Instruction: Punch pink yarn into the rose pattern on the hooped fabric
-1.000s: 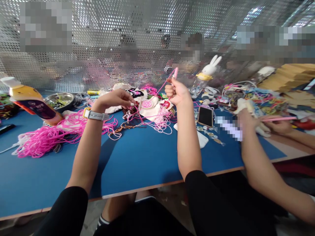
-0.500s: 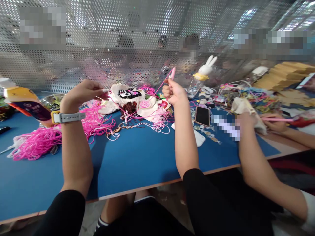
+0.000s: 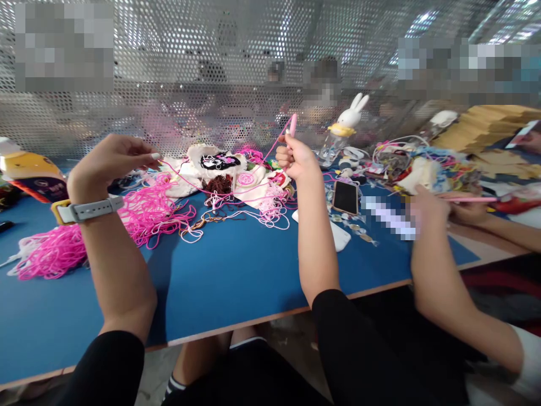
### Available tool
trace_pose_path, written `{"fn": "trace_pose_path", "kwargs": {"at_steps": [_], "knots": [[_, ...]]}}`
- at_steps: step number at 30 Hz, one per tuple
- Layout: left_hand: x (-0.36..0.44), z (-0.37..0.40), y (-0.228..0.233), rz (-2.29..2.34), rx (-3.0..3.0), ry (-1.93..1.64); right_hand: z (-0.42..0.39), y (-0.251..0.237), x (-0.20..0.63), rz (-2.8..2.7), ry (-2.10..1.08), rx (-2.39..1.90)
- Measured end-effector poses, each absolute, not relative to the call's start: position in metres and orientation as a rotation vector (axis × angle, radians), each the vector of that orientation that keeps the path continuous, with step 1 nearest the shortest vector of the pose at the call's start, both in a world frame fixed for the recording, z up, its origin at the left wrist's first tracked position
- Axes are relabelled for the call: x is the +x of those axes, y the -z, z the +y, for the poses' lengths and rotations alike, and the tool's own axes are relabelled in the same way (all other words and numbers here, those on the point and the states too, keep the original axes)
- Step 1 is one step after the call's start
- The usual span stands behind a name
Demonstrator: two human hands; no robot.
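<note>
My left hand (image 3: 120,160), with a grey watch on its wrist, is raised at the left, its fingertips pinching a strand of pink yarn (image 3: 180,175). That strand sags across the fabric pieces toward the middle. My right hand (image 3: 298,157) is closed around a pink punch needle (image 3: 293,125) held upright. Yarn runs from the top of this tool down to the left. Below and behind my left hand lies a tangled heap of bright pink yarn (image 3: 54,245). Between my hands are white fabric pieces with a black patch (image 3: 220,162) and a pink spiral (image 3: 245,179).
On the blue table (image 3: 228,282), a bottle (image 3: 36,172) stands left. A phone (image 3: 345,197), a white flat object (image 3: 338,237) and a rabbit-topped jar (image 3: 350,118) lie right. A co-worker's hand (image 3: 431,211) works nearby. Perforated metal sheeting (image 3: 169,51) rises behind.
My left hand has moved left and slightly up, drawing the pink strand further out. My right hand stays nearly in place with the punch needle. The view has shifted slightly.
</note>
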State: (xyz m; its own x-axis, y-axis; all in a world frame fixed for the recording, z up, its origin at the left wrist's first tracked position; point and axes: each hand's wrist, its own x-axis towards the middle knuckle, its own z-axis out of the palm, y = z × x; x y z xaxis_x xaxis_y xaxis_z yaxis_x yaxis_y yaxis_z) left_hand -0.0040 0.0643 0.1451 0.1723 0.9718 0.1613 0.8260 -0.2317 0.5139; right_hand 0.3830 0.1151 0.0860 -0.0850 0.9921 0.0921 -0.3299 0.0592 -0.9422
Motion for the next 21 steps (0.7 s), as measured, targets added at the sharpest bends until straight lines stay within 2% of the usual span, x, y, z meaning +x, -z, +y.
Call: {"fn": "trace_pose_path", "kwargs": {"at_steps": [6, 21], "knots": [[-0.014, 0.061, -0.145, 1.739, 2.023, -0.771, 0.117, -0.086, 0.386, -1.112, -1.393, -0.821], [-0.016, 0.062, -0.149, 1.887, 2.049, -0.695, 0.111, -0.090, 0.382, -1.056, -1.422, -0.821]]}}
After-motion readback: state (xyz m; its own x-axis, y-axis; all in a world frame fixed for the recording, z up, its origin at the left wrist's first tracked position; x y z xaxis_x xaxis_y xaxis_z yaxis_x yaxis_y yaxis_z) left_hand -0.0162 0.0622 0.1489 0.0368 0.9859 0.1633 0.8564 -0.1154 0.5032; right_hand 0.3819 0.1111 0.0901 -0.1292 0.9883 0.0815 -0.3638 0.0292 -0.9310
